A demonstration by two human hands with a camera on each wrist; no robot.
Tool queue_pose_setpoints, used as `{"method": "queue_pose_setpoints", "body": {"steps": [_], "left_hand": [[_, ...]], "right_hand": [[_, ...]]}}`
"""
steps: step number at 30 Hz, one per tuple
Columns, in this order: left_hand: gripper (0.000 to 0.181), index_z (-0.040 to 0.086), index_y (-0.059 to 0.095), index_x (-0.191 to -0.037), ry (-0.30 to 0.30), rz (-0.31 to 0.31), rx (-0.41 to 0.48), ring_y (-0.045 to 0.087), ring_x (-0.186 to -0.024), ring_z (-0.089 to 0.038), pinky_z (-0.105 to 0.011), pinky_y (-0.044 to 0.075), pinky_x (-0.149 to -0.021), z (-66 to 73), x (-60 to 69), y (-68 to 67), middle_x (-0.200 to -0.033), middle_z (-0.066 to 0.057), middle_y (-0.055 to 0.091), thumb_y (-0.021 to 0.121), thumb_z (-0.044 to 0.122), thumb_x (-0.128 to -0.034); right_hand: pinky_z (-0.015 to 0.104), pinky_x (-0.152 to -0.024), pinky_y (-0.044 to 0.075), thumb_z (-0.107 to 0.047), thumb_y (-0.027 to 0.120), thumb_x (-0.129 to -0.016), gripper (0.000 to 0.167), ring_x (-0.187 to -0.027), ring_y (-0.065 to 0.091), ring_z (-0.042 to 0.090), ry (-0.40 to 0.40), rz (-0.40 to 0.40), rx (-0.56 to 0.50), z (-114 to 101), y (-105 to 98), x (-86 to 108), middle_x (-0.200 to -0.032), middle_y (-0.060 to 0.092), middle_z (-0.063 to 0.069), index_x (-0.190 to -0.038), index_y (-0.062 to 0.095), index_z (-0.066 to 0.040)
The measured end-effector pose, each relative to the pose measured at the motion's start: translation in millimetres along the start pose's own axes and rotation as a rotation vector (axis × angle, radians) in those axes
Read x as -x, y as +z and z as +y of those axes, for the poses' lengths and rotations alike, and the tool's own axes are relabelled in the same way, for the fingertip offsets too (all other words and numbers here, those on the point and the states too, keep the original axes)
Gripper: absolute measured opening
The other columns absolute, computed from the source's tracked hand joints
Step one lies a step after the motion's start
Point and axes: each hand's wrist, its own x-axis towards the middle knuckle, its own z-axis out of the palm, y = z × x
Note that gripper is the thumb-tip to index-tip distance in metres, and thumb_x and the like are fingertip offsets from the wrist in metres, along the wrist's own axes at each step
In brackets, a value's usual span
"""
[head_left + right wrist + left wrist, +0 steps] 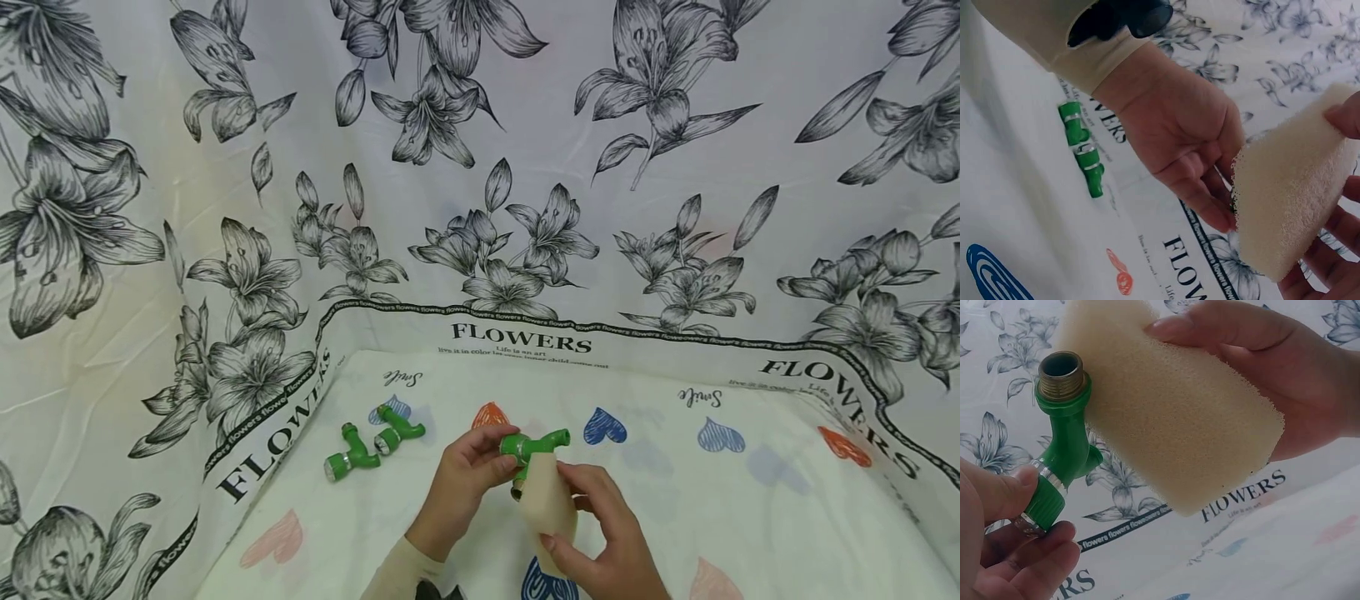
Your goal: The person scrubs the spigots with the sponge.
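Observation:
A green tap (1067,444) with a threaded brass inlet is pinched at its ridged knob end between the thumb and fingers of my left hand (462,481). My right hand (611,533) grips a cream-coloured sponge (546,508), thumb on one side and fingers on the other. In the left wrist view the sponge lies against or just behind the tap's body; whether they touch I cannot tell. From the right wrist view, the sponge hides the tap almost wholly, with the left hand's fingertips behind its edge.
Two more green taps, one nearer (351,454) and one farther (398,428), lie side by side on the left of the cloth. The white cloth (660,508) carries printed hearts. Flower-printed fabric (525,150) rises behind and along the left.

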Motion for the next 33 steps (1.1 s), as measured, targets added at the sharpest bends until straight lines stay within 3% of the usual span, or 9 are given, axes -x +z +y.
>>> {"method": "queue_pose_setpoints", "body": {"steps": [3, 7, 14, 21, 24, 28, 33], "left_hand": [[0.047, -0.009, 0.06, -0.143, -0.007, -0.002, 0.006, 0.072, -0.116, -0.026, -0.043, 0.06, -0.098, 0.0, 0.7, -0.6, -0.133, -0.021, 0.07, 0.077, 0.006, -0.1022], [0.044, -0.007, 0.061, -0.142, 0.001, -0.026, 0.009, 0.071, -0.119, -0.027, -0.044, 0.06, -0.099, 1.3, 1.5, -0.3, -0.134, -0.021, 0.069, 0.077, 0.006, -0.1029], [0.044, -0.009, 0.06, -0.141, 0.007, -0.078, 0.023, 0.071, -0.119, -0.028, -0.046, 0.059, -0.1, 2.5, 4.5, 4.3, -0.133, -0.021, 0.068, 0.076, 0.005, -0.1027], [0.042, -0.008, 0.062, -0.138, 0.012, -0.071, 0.012, 0.071, -0.117, -0.029, -0.047, 0.059, -0.1, 3.3, 5.0, 8.5, -0.131, -0.021, 0.068, 0.078, 0.002, -0.1006], [0.042, -0.009, 0.063, -0.137, 0.011, -0.075, 0.006, 0.071, -0.116, -0.028, -0.047, 0.059, -0.1, 3.2, 5.2, 8.8, -0.13, -0.021, 0.069, 0.078, 0.0, -0.0995], [0.043, -0.01, 0.062, -0.137, 0.013, -0.088, -0.003, 0.072, -0.114, -0.027, -0.046, 0.059, -0.1, 3.2, 5.7, 9.8, -0.129, -0.02, 0.069, 0.079, 0.0, -0.0989], [0.042, -0.009, 0.063, -0.136, 0.011, -0.059, -0.018, 0.072, -0.112, -0.027, -0.045, 0.06, -0.1, 2.8, 5.2, 9.8, -0.127, -0.02, 0.071, 0.079, 0.0, -0.0984]], "right_hand": [[0.034, -0.087, 0.063, 0.001, 0.091, -0.083, 0.081, -0.112, 0.064, 0.018, -0.004, -0.007, 0.001, -2.3, 0.0, 0.1, -0.137, 0.061, 0.001, -0.154, 0.058, -0.018], [0.034, -0.089, 0.062, -0.001, 0.091, -0.085, 0.078, -0.114, 0.063, 0.016, 0.068, 0.011, 0.023, -2.0, -0.6, 0.3, -0.136, 0.061, -0.003, -0.153, 0.059, -0.022], [0.027, -0.093, 0.058, 0.0, 0.094, -0.082, 0.079, -0.119, 0.059, 0.012, 0.175, 0.132, 0.173, 4.4, -3.6, -4.3, -0.138, 0.06, -0.009, -0.151, 0.061, -0.021], [0.014, -0.094, 0.049, 0.004, 0.093, -0.08, 0.08, -0.119, 0.057, 0.012, 0.133, 0.21, 0.205, 12.8, -7.1, -4.3, -0.136, 0.061, -0.003, -0.151, 0.062, -0.015], [0.011, -0.094, 0.045, 0.001, 0.092, -0.083, 0.077, -0.117, 0.055, 0.012, 0.179, 0.239, 0.232, 16.7, -8.8, -4.7, -0.135, 0.06, 0.0, -0.152, 0.06, -0.012], [0.008, -0.094, 0.043, -0.005, 0.091, -0.089, 0.073, -0.115, 0.054, 0.011, 0.265, 0.24, 0.242, 19.0, -10.8, -5.0, -0.135, 0.058, 0.001, -0.153, 0.058, -0.012], [0.016, -0.094, 0.05, -0.004, 0.092, -0.087, 0.074, -0.117, 0.056, 0.011, 0.253, 0.203, 0.196, 15.8, -7.6, -3.1, -0.136, 0.059, -0.002, -0.152, 0.059, -0.015]]}}
